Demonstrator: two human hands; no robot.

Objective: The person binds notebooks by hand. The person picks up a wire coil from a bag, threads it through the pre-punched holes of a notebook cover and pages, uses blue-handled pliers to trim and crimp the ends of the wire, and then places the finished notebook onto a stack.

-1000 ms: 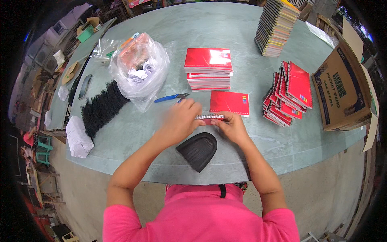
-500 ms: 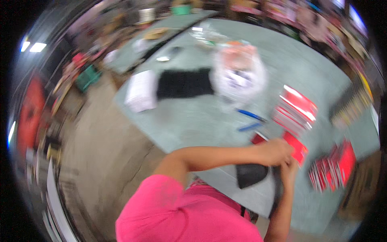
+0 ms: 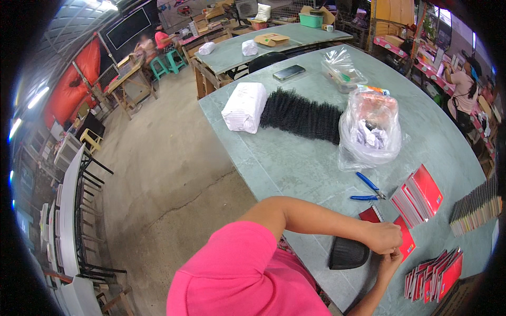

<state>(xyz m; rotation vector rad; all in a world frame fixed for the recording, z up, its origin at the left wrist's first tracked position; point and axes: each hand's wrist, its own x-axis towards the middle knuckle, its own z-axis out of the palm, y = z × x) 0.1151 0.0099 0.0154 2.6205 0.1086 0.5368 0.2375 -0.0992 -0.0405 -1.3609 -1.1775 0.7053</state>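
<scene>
At the right part of the grey-green table, my left hand (image 3: 383, 238) is closed at the left edge of a small red notebook (image 3: 407, 242). Just below it, my right hand (image 3: 389, 259) pinches the notebook's lower edge; the fingertips are partly hidden. Beside my left wrist lie a dark red spiral notebook (image 3: 371, 214) and a black ribbed bundle (image 3: 349, 253). Cutting pliers with blue handles (image 3: 369, 180) rest open beyond my hands. A stack of red-covered notebooks (image 3: 419, 196) stands to their right. Several spiral-bound red notebooks (image 3: 435, 276) stand nearer me at the right.
Farther off are a row of black coils (image 3: 303, 115), a white wrapped block (image 3: 245, 108), a clear plastic bag (image 3: 370, 129) and a phone (image 3: 289, 72). Black-spined notebooks (image 3: 476, 205) line the right edge. Another table (image 3: 226, 57) stands behind; other people sit in the background.
My view has swung left and sharpened from a blur, so the table sits farther right and lower. Both hands stay together at the red notebook.
</scene>
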